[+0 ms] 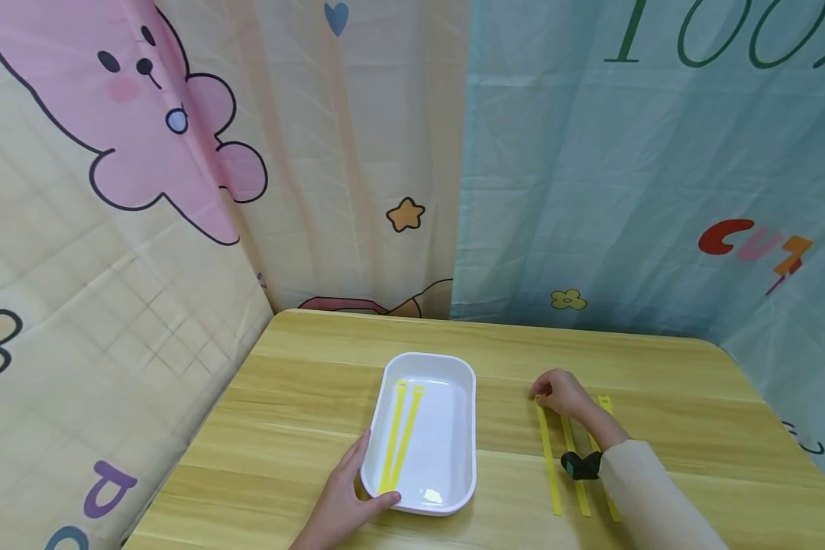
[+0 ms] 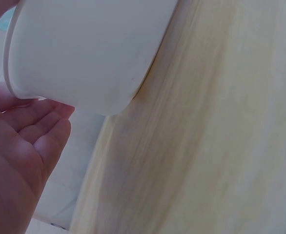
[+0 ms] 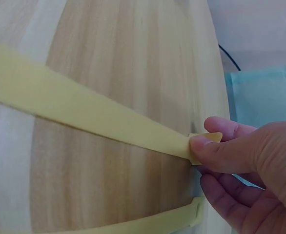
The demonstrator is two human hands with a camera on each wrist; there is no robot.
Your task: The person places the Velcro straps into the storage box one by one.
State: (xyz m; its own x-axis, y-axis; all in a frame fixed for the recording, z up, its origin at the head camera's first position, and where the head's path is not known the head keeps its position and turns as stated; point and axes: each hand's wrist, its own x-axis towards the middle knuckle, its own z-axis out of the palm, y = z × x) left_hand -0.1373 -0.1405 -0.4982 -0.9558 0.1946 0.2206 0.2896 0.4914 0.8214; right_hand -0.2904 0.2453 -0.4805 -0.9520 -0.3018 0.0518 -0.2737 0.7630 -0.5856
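A white rectangular tray (image 1: 447, 443) stands on the table, with two flat yellow straps (image 1: 404, 443) lying lengthwise along its left side. My left hand (image 1: 347, 496) grips the tray's near-left corner, thumb over the rim and fingers along the outside; in the left wrist view the fingers (image 2: 35, 117) sit beneath the rim. To the right of the tray, my right hand (image 1: 564, 393) pinches the far, slotted end of the leftmost loose yellow strap (image 1: 548, 458) between thumb and finger. Most of that strap (image 3: 84, 109) stretches toward the near side in the right wrist view.
Two more yellow straps (image 1: 583, 500) lie to the right of the pinched one, partly hidden by the right forearm. A black device (image 1: 580, 466) is worn on the right wrist. Printed curtains (image 1: 357, 153) hang behind the wooden table (image 1: 302, 367).
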